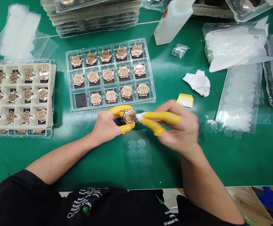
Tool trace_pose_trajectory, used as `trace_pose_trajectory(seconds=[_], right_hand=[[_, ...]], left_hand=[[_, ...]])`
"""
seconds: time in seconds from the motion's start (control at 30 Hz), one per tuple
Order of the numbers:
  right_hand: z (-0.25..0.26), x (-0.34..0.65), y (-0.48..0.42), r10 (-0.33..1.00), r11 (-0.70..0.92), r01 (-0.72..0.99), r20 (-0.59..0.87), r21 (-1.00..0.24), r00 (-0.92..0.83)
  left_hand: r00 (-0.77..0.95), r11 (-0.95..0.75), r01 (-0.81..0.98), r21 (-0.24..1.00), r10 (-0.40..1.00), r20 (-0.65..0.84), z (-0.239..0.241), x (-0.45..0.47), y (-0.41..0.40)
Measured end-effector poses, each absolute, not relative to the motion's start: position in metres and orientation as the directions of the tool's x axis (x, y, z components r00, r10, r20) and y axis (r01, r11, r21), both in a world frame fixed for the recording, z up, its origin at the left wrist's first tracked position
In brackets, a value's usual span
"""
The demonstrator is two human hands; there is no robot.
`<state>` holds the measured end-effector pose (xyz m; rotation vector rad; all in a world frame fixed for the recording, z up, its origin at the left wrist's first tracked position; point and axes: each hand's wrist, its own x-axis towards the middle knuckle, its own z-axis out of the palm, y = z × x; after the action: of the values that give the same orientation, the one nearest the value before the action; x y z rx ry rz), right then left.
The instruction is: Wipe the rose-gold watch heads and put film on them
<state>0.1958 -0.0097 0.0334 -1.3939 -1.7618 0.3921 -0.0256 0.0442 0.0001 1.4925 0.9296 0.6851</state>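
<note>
- As I see remotely, the watch case [130, 116] is pinched in my left hand [106, 125], off the near edge of the clear tray [113, 105].
- My right hand [181, 129] grips something white [140, 117], blurred, beside it.
- Left of that tray, the counter [99, 169] carries a beige tray [52, 86].

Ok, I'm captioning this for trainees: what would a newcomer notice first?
At the centre, the left hand and right hand wear yellow finger covers; the left holds a gold watch, the right a white wad beside it. Beyond them lies a clear tray of similar watches.
</note>
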Motion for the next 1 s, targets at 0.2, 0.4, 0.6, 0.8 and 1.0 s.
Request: trace_pose_trajectory(seconds=[0.2, 0.4, 0.6, 0.8, 1.0], right_hand=[[0.024, 0.169, -0.007, 0.898, 0.354, 0.720, 0.433, -0.597, -0.082], [0.021, 0.171, -0.007, 0.906, 0.322, 0.738, 0.418, -0.593, -0.060], [0.023, 0.170, -0.010, 0.904, 0.352, 0.737, 0.413, -0.577, -0.109], [0.023, 0.167, -0.009, 0.910, 0.362, 0.715, 0.393, -0.598, -0.132], [0.016, 0.208, -0.004, 0.892, 0.223, 0.849, 0.452, -0.479, 0.021]], left_hand=[[0.512, 0.029, 0.150, 0.988, 0.853, -0.103, 0.000, -0.026, 0.043], [0.516, 0.009, 0.159, 0.987, 0.852, -0.091, -0.002, -0.026, 0.043], [0.522, -0.032, 0.180, 0.983, 0.850, -0.068, -0.004, -0.027, 0.043], [0.527, -0.021, 0.176, 0.984, 0.846, -0.076, -0.005, -0.027, 0.044], [0.510, -0.028, 0.143, 0.989, 0.859, -0.049, -0.006, -0.027, 0.042]])
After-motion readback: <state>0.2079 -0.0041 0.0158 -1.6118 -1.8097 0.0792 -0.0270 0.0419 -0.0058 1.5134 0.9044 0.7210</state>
